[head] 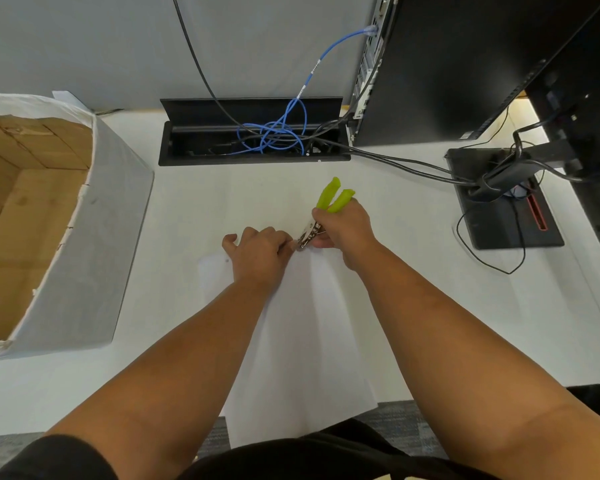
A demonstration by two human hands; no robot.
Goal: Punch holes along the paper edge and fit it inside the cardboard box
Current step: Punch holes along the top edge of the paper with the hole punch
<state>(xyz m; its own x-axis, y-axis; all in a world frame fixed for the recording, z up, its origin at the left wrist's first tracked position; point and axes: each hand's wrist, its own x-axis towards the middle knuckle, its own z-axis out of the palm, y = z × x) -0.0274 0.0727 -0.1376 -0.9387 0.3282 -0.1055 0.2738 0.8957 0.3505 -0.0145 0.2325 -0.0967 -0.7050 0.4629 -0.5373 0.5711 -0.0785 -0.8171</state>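
A white sheet of paper (302,341) lies on the white desk and hangs over its near edge. My left hand (260,258) presses down and pinches the paper's far edge. My right hand (343,230) grips a hole punch (326,213) with lime-green handles; its metal jaws sit on the paper's far edge right beside my left fingers. One small hole shows near the paper's far left corner. The cardboard box (49,216), open at the top and wrapped in white paper outside, stands at the left.
A black cable tray (253,133) with its lid up holds blue and black cables at the back of the desk. A black computer tower (430,64) and a monitor stand base (503,199) with trailing cables occupy the right.
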